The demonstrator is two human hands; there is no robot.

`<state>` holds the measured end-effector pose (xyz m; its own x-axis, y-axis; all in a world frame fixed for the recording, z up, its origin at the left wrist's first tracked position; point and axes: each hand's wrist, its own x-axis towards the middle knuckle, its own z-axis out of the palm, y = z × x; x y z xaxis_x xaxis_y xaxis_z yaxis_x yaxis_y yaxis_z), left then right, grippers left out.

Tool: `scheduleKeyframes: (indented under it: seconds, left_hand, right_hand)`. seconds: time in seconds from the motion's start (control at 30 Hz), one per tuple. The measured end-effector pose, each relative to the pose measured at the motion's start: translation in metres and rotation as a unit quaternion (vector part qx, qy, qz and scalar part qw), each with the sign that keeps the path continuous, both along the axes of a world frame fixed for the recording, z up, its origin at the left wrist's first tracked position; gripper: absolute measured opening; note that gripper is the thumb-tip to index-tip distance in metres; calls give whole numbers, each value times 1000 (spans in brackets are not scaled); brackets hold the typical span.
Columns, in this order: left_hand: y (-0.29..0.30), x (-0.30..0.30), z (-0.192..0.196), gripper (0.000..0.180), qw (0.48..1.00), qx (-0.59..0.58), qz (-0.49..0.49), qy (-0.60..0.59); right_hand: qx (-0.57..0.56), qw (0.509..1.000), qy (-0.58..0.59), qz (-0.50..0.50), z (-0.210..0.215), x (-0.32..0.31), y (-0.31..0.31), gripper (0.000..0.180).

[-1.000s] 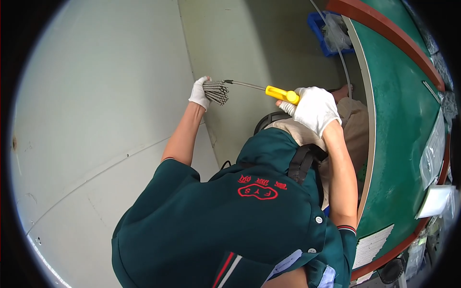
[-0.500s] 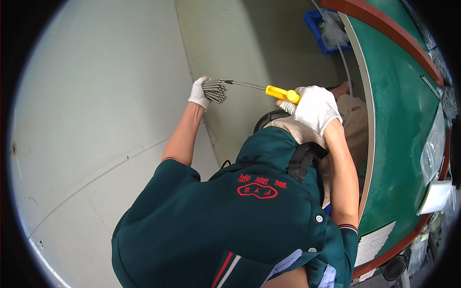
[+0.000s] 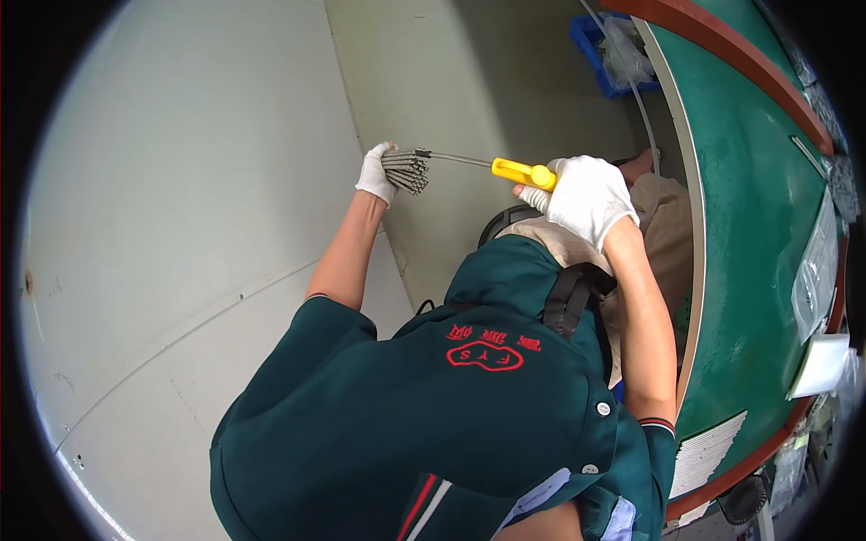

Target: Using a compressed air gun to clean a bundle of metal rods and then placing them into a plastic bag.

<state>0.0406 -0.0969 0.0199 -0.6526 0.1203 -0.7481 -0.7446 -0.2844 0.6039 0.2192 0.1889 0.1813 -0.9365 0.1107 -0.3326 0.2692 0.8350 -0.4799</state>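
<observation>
My left hand [image 3: 375, 173], in a white glove with bare fingertips, is closed round a bundle of thin metal rods [image 3: 408, 169]. The rod ends face right, toward my other hand. A yellow air blow gun [image 3: 526, 173] is gripped in my gloved right hand [image 3: 588, 200]. Its long thin metal nozzle [image 3: 460, 159] reaches left, and the dark tip is at the upper rod ends. Whether the tip touches them I cannot tell. The palm and most fingers of my right hand are hidden behind the glove's back.
A green-topped workbench [image 3: 740, 207] with a red-brown raised edge curves along the right. Beyond my right hand hangs a clear hose [image 3: 646, 117]. A blue crate [image 3: 591, 41] with plastic bags sits on the floor. A pale wall panel [image 3: 189, 180] stands at the left.
My right hand and the blow gun have moved slightly left, bringing the nozzle tip in against or over the rod ends. My left hand has barely shifted.
</observation>
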Motion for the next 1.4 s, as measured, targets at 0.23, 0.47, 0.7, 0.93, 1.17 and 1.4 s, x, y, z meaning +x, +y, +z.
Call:
scheduleKeyframes:
  seconds: [0.23,0.47,0.7,0.93,1.17,1.4]
  left_hand:
    - [6,3,12,11,1000,5,-2,9]
    - [7,3,14,14,1000,-6,-2,3]
    - [3,-2,5,14,1000,2,-3,5]
    - [5,-3,2,13,1000,-17,0,2]
    - [12,-4,26,12,1000,-23,-10,-1]
    - [2,-7,20,13,1000,-5,-11,-7]
  right_hand:
    - [-4,1000,0,-1,6,1,0,52]
    - [4,1000,7,-2,5,2,1,53]
    - [-2,1000,14,7,0,0,0,52]
    - [3,1000,9,23,-1,-3,-1,50]
    - [16,999,-2,33,13,-8,-6,50]
    - [18,999,-17,28,14,-10,-7,50]
